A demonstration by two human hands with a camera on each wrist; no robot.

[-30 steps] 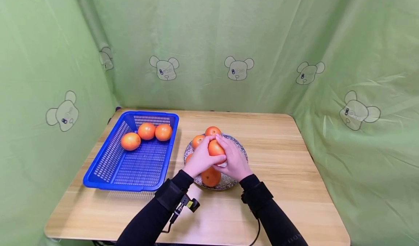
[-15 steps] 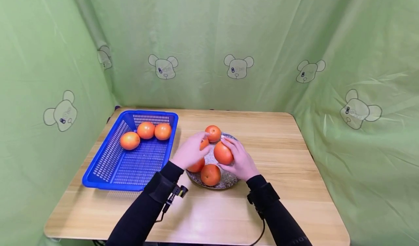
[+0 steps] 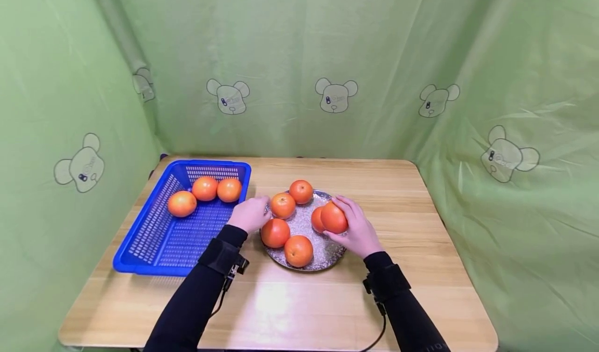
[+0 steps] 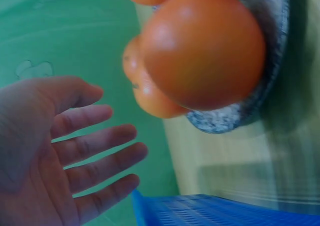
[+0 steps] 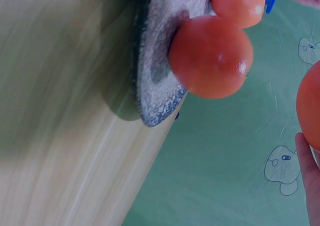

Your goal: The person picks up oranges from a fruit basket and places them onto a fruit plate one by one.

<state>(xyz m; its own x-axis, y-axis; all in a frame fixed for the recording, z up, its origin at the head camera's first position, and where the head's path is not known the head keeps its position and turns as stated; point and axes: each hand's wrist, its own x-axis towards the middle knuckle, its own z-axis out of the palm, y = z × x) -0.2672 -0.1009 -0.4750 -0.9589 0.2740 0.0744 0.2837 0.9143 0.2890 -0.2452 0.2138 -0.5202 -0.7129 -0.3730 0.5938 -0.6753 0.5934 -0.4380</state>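
Observation:
My right hand (image 3: 359,231) grips an orange (image 3: 335,218) over the right side of a speckled grey plate (image 3: 323,253). In the right wrist view, this orange sits at the right edge, fingers against its underside. Partly behind it in the head view, another orange (image 3: 316,219) rests on the plate. Several more oranges lie along the plate's left side, among them a near one (image 3: 298,251) and a far one (image 3: 301,192). Between plate and basket is my left hand (image 3: 250,215), holding nothing; the left wrist view shows its fingers (image 4: 100,171) spread and slightly bent.
A blue plastic basket (image 3: 122,262) stands at the left of the wooden table (image 3: 402,310), with three oranges (image 3: 205,188) toward its far end. Green curtains (image 3: 276,40) hang around the table's back and sides. Cables run from both wrist cameras.
Both hands were together around the orange. The left hand has let go and moved left toward the basket; the right has carried the orange slightly right, uncovering the oranges on the plate.

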